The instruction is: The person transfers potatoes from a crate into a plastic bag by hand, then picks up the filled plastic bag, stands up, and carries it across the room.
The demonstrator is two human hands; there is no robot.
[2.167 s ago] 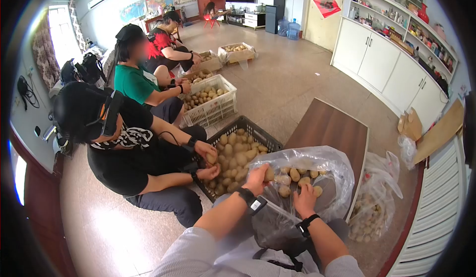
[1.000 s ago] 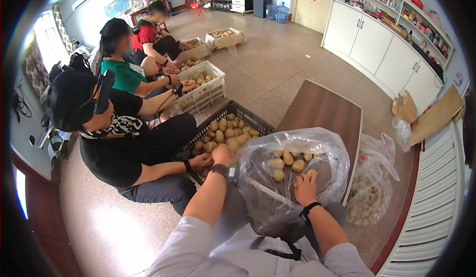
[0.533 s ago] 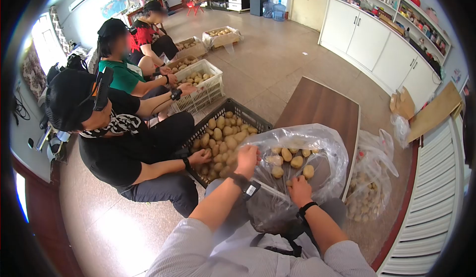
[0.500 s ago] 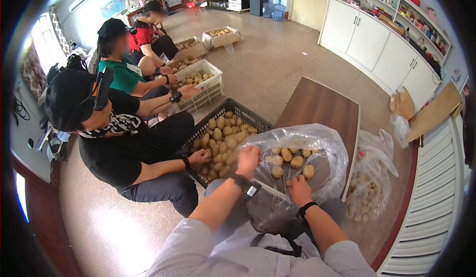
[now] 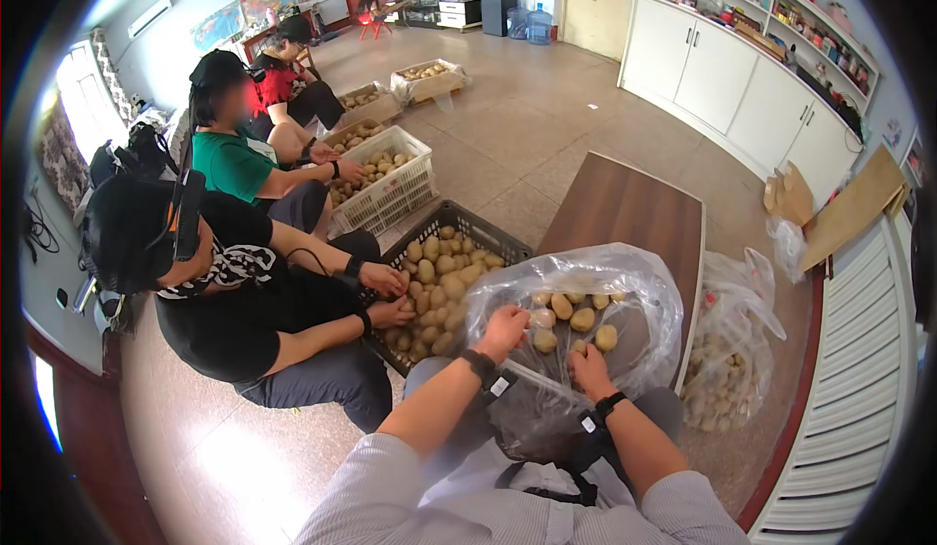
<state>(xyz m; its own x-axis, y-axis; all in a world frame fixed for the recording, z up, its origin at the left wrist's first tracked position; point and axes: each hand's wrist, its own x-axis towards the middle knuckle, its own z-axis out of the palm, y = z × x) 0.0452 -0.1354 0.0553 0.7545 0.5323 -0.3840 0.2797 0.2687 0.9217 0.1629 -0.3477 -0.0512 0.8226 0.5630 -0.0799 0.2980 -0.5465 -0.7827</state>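
- Head view: the left hand (image 5: 504, 333) is curled at the left side of the clear bag (image 5: 656, 296); whether it grips anything, I cannot tell.
- The right hand (image 5: 590, 373) touches a potato (image 5: 578, 347) inside the bag; its grip is unclear.
- The bag lies at the bench's (image 5: 630, 203) near end, beside a black crate (image 5: 498, 236).

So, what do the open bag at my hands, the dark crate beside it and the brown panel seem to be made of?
Bag: thin clear plastic film, glossy, given its see-through walls and shiny creases.
Dark crate: probably moulded plastic, matte, judging by its regularly slotted sides.
Brown panel: wood-like, low sheen, with fine streaks; real wood or laminate, I cannot tell.
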